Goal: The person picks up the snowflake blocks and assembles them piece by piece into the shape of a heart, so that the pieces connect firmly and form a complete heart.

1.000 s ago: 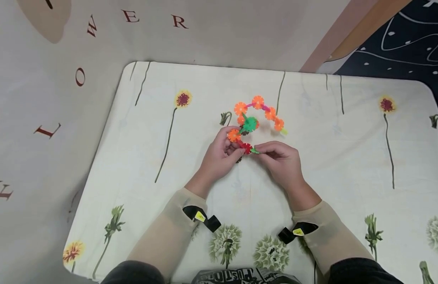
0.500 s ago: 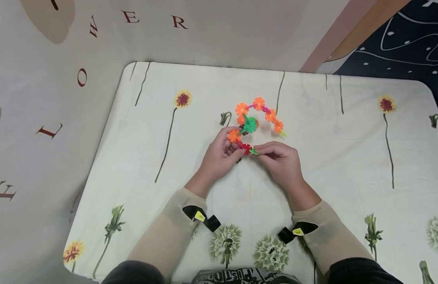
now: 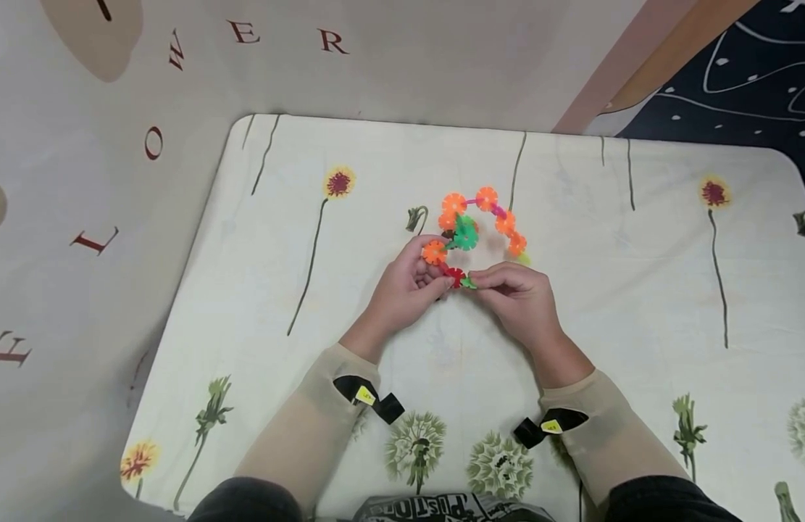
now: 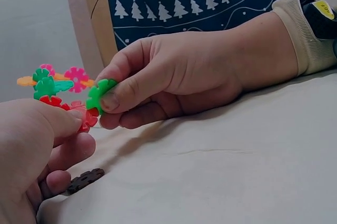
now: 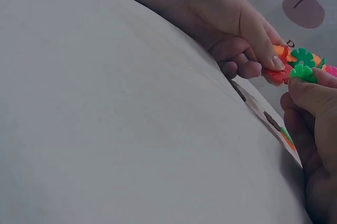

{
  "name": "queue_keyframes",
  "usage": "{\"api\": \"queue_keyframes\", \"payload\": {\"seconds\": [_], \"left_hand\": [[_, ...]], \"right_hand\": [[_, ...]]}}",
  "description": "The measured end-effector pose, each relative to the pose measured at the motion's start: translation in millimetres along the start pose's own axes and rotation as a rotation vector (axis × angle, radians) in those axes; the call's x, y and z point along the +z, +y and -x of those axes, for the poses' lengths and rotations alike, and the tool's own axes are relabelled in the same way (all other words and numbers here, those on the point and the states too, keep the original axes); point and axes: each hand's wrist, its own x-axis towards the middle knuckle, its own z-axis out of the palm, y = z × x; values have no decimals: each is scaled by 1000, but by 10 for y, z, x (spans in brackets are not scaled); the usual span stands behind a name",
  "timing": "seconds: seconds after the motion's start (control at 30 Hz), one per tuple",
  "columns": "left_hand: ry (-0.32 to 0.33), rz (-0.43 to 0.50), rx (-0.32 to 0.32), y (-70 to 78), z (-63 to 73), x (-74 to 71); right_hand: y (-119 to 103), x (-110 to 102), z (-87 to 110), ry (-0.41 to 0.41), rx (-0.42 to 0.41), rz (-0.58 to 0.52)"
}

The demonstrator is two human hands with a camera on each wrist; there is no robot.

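A curved chain of plastic snowflake discs, orange, magenta, green and red, is held over the middle of the table. My left hand pinches a red snowflake disc at the chain's near end between thumb and fingers. A bright green snowflake disc is pinched by my right hand. Its edge meets the red disc; how deep it sits in the slot is hidden by the fingertips. The chain's far end curls round to the right, where a yellow-green disc shows behind my right hand.
Below my left fingers a dark brown snowflake disc lies on the cloth. The table has a white cover printed with flowers. A pale wall with letters stands behind it, and a dark patterned cloth hangs at the back right.
The chain's far part has swung slightly nearer and to the right. Both hands keep their pinch on the red and green discs, nearly still.
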Motion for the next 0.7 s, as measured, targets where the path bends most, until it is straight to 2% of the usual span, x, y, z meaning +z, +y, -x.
{"api": "queue_keyframes", "payload": {"seconds": [0.4, 0.57, 0.7], "left_hand": [[-46, 15, 9, -18, 3, -18], [-28, 11, 19, -28, -1, 0], [6, -27, 27, -22, -4, 22]], "right_hand": [[-3, 1, -4, -24, 0, -3], [-2, 17, 1, -9, -3, -17], [-7, 33, 0, 13, -7, -3]]}}
